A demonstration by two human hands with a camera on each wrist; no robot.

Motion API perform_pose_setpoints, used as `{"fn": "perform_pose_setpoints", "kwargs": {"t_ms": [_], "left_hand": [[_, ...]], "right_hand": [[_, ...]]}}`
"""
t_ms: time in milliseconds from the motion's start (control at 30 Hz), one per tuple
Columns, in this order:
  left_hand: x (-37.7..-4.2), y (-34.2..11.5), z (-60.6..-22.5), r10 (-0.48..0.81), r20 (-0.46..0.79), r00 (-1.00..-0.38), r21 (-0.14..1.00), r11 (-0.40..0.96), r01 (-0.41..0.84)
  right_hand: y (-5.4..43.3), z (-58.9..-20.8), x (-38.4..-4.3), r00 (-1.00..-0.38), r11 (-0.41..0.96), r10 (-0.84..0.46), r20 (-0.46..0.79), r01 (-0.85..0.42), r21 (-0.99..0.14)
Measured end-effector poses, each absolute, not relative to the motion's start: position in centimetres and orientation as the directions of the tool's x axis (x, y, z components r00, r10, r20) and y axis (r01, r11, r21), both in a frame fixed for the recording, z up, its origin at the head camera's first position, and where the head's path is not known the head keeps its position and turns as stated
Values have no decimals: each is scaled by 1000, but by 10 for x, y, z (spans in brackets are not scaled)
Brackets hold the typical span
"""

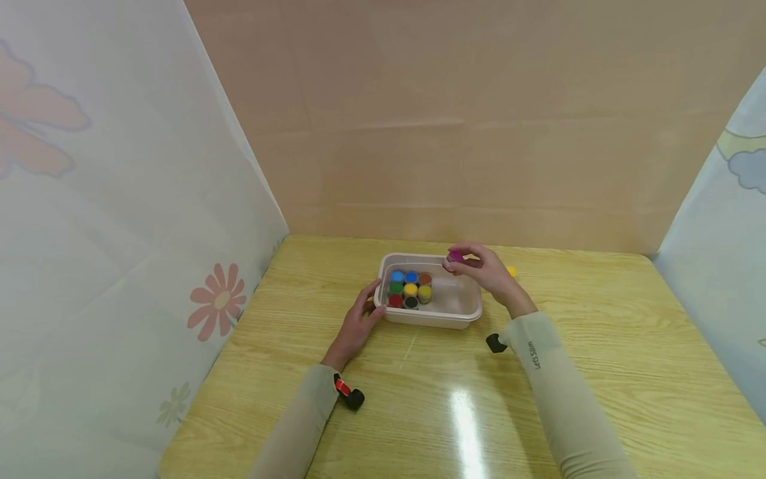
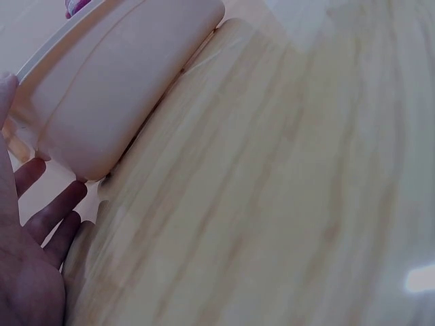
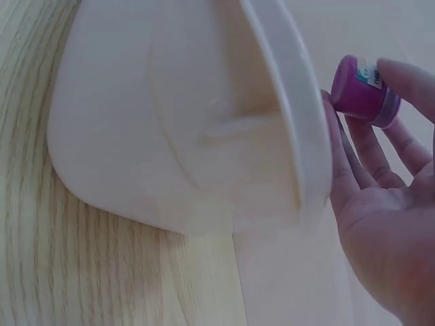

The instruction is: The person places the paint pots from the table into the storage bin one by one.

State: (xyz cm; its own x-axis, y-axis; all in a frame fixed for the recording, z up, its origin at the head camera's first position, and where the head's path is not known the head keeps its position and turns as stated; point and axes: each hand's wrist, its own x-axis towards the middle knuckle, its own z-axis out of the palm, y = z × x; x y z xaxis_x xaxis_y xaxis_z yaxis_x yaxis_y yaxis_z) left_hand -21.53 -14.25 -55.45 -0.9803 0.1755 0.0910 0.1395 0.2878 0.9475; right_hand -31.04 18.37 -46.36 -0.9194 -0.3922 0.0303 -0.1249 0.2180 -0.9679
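Note:
A pale pink plastic tub (image 1: 431, 318) stands on the table, with several small paint jars (image 1: 410, 290) grouped in its left part. Their colours include blue, green, yellow, brown, red and black. My left hand (image 1: 356, 324) rests against the tub's left front corner; in the left wrist view its extended fingers (image 2: 58, 207) touch the wall and the thumb lies by the rim. Above the tub's back right rim, my right hand (image 1: 489, 274) pinches a magenta paint jar (image 3: 360, 92) between thumb and fingertips. The jar is tilted in the right wrist view.
A small yellow object (image 1: 511, 271), partly hidden by my right hand, lies on the wood-grain table (image 1: 598, 332) right of the tub. A brown panel (image 1: 467, 133) rises behind the table, with patterned white sheets (image 1: 149, 199) at both sides.

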Motion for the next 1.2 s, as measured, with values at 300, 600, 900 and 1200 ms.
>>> {"fn": "perform_pose_setpoints", "kwargs": {"t_ms": [300,600,900,1200], "left_hand": [[-216,-144,-554,181,106,-978,946,284,155],[-217,-143,-554,178,111,-978,948,276,158],[-214,-142,-554,168,87,-982,954,271,131],[-215,-142,-553,175,95,-980,953,269,140]], "right_hand": [[179,-464,-309,-898,324,-440,-8,-151,-934],[173,-464,-304,-862,301,-506,-34,-140,-943],[163,-469,-304,-777,272,-628,-42,-169,-947],[153,-472,-304,-751,377,-659,-36,-289,-880]]}}
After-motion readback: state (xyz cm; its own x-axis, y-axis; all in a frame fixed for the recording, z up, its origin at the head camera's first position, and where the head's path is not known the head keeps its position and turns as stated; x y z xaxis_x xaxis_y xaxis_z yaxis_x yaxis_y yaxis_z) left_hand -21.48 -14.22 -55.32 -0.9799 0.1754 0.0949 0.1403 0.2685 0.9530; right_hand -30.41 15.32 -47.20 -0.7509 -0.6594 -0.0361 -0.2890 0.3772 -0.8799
